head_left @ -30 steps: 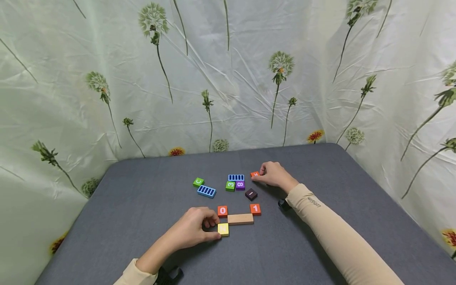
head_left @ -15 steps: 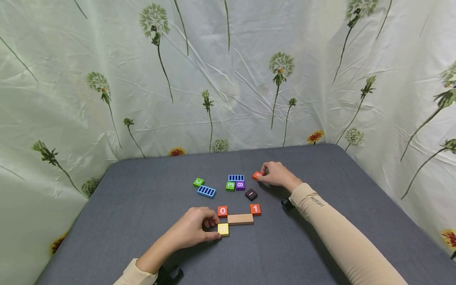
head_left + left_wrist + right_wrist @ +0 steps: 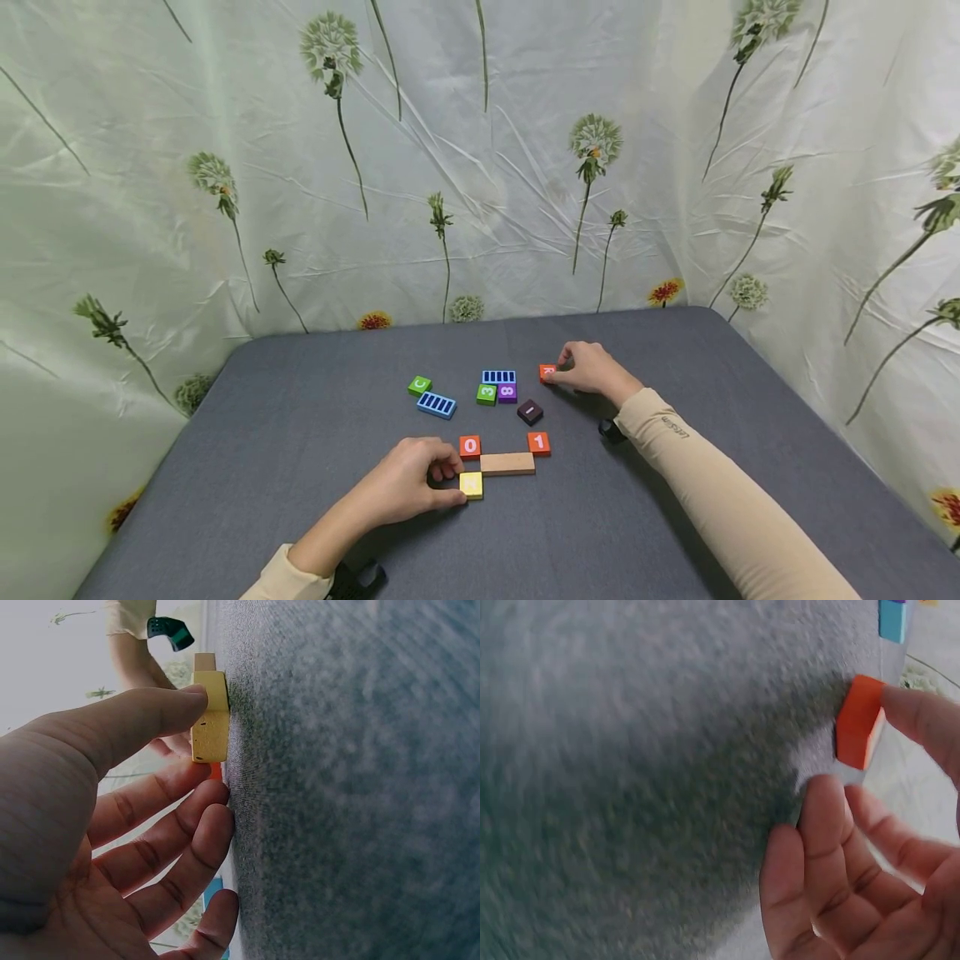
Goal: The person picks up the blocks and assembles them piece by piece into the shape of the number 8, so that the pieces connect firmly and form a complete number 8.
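Note:
My left hand (image 3: 414, 477) pinches a yellow block (image 3: 471, 486) between thumb and index finger, with the block on the grey table. In the left wrist view the thumb lies on one edge of the yellow block (image 3: 211, 727). Farther back, my right hand (image 3: 594, 369) has thumb and index finger at a red letter block (image 3: 547, 373) marked R. The right wrist view shows the thumb pressed on a corner of this red block (image 3: 859, 724), the index fingertip close at its other end. A plain wooden plank (image 3: 507, 464) lies beside the yellow block.
Red blocks marked 0 (image 3: 469, 447) and 1 (image 3: 538, 443) lie behind the plank. Beyond them are a dark block (image 3: 530, 412), green 3 (image 3: 486, 394), purple 8 (image 3: 507, 392) and two blue slotted pieces (image 3: 498, 377). A green C block (image 3: 419, 386) lies left. Flowered cloth (image 3: 480, 208) hangs behind.
My right hand has moved slightly right, and the red R block has shifted right and turned straighter. My left hand stays on the yellow block.

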### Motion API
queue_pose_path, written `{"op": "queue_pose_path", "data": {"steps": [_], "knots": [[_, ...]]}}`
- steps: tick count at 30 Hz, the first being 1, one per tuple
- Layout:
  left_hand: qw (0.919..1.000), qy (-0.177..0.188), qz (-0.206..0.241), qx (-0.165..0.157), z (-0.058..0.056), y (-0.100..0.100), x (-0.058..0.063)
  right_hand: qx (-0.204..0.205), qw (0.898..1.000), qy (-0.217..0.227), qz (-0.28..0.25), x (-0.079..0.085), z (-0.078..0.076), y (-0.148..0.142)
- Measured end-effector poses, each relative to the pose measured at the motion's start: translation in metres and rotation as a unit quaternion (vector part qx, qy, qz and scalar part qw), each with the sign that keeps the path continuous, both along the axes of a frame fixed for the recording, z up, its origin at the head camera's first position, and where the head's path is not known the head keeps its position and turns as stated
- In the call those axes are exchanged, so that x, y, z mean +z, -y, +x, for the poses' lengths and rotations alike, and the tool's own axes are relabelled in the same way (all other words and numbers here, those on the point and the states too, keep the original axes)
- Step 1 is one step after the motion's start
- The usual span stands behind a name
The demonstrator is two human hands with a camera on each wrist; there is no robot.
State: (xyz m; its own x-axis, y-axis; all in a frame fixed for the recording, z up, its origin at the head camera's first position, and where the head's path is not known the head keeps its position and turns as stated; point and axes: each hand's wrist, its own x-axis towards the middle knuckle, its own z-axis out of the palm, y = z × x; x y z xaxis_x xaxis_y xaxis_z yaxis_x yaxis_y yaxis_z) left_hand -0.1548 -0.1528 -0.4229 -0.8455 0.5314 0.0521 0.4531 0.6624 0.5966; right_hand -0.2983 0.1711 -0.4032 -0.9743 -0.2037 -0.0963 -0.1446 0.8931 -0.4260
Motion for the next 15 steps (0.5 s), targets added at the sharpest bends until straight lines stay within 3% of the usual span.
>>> {"op": "queue_pose_path", "data": {"steps": [6, 15], "knots": [[1.0000, -0.001, 0.000, 0.000, 0.0000, -0.0001, -0.0007, -0.026, 1.000, -0.005, -0.006, -0.0040, 0.0004, 0.0047], [1.0000, -0.004, 0.003, -0.002, 0.0002, 0.0002, -0.0004, -0.012, 1.000, -0.010, -0.004, -0.0049, -0.0001, 0.0059]]}}
